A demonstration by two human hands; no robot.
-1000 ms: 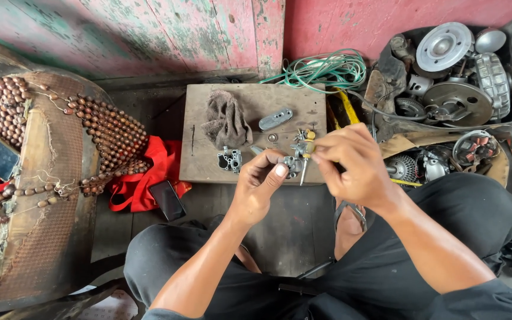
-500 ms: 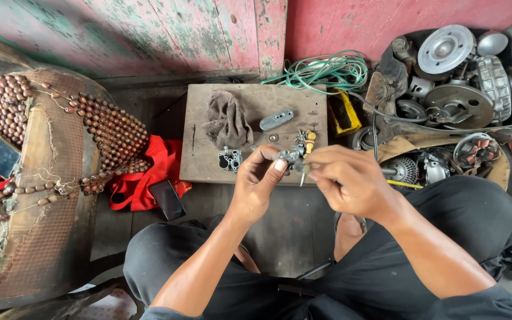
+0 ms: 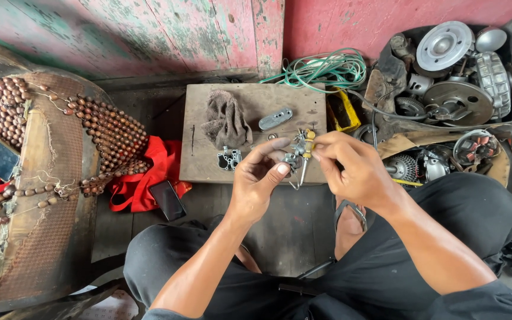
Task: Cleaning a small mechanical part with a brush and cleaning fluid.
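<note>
wooden board [image 3: 250, 160] on floor, rag [image 3: 225, 121] on it. left hand [image 3: 259, 186] pinches small metal part [image 3: 294, 151] just above board edge; right hand [image 3: 354, 169] fingers closed on yellow-handled screwdriver [image 3: 306, 155], shaft pointing down, touching part.

Both hands meet above the near edge of the wooden board [image 3: 250, 172], left hand [image 3: 259, 184] and right hand [image 3: 354, 172] close together, so little gap lies between them. On the board, the crumpled rag [image 3: 225, 121], a grey metal plate [image 3: 275, 118] and a small metal block [image 3: 229, 159] take up the middle; its far left corner is bare. Green wire coil [image 3: 327, 68] crowds the far edge, engine parts [image 3: 451, 89] wall off the right. Left of the board, a strip of dark floor [image 3: 149, 112] stays open down to the red cloth [image 3: 143, 178] and black phone [image 3: 168, 200]
</note>
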